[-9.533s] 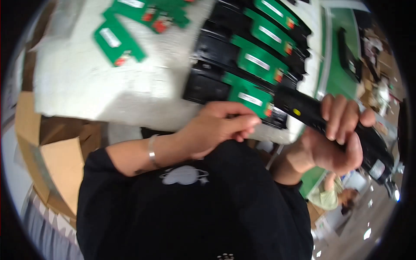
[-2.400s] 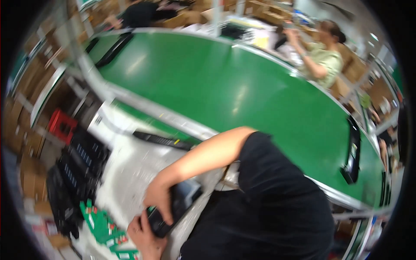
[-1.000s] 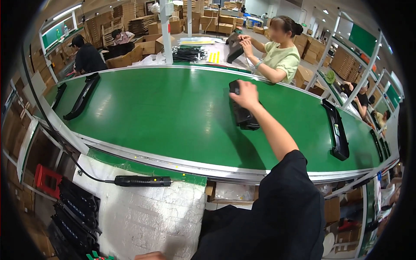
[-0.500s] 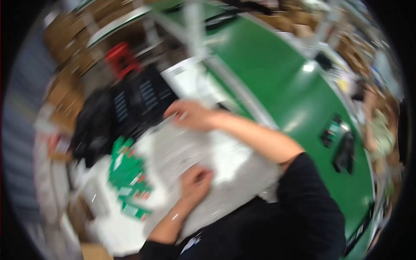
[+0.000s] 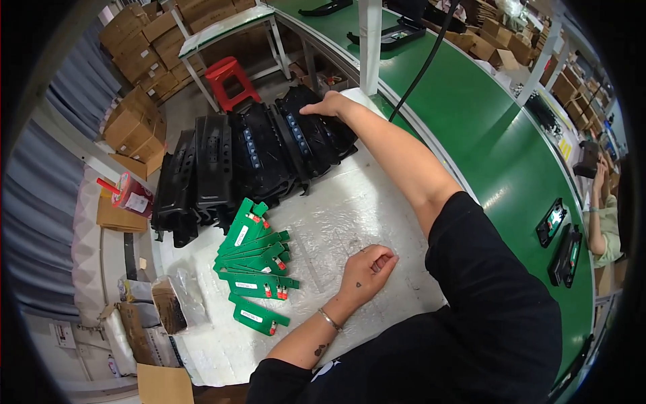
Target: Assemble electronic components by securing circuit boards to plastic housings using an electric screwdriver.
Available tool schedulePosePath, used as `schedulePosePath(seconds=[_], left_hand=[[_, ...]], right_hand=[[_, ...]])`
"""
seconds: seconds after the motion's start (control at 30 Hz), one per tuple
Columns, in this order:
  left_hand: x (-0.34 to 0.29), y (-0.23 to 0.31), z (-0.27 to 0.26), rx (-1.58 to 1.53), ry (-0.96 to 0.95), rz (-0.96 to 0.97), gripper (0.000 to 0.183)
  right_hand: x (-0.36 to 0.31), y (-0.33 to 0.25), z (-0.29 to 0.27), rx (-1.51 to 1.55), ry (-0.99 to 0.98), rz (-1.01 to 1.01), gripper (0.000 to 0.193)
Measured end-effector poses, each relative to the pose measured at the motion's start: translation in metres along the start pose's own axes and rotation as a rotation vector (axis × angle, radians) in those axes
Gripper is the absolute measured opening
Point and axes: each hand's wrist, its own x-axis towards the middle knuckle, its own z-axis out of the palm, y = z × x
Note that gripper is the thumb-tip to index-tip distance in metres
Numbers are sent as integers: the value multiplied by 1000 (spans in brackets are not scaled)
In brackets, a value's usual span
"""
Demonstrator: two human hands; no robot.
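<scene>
My right arm stretches to the far side of the white table (image 5: 343,202). There my right hand (image 5: 326,106) is over the end of a black plastic housing (image 5: 306,131), one finger stretched out; its other fingers are partly hidden. The housing is the rightmost in a row of several black housings (image 5: 214,158), some with a strip of pale blue parts. My left hand (image 5: 367,273) rests low over the plastic-covered table, fingers curled in; whatever is inside, if anything, is hidden. Left of it lie several fanned-out green circuit boards (image 5: 252,259) with red-and-white parts and white labels.
A green conveyor (image 5: 484,148) runs along the right, carrying small black housings (image 5: 565,256) with green boards. A white post (image 5: 369,47) stands near my right hand. A cup (image 5: 131,195) with a red straw, a red stool (image 5: 231,82) and cartons (image 5: 134,124) are left and behind.
My right hand has moved away from me, from above the table to the rightmost black housing. The view has shifted and cleared from blur. My left hand stays curled near the table.
</scene>
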Motion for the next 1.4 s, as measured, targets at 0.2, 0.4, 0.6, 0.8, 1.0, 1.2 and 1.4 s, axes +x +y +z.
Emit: schedulePosePath(seconds=[0.2, 0.4, 0.6, 0.8, 1.0, 1.2, 1.4], left_hand=[[-1, -2, -3, -12, 14, -22, 7], [1, -5, -1, -68, 49, -43, 7], [0, -8, -3, -215, 136, -174, 10], [-1, -5, -22, -591, 368, -285, 15], [-9, 24, -42, -795, 192, -412, 48], [-17, 36, -45, -405, 187, -477, 21], [7, 23, -63, 116, -15, -285, 25]], right_hand=[[-4, 10, 24, 118, -91, -44, 75], [-31, 40, -13, 410, -165, 52, 59], [-92, 68, -65, 779, -219, 27, 27], [-151, 82, -50, 858, -306, -7, 16], [-280, 87, 23, 662, -67, -98, 24], [-335, 117, 73, 729, 134, -233, 41], [-370, 152, 58, 984, -596, -167, 67]])
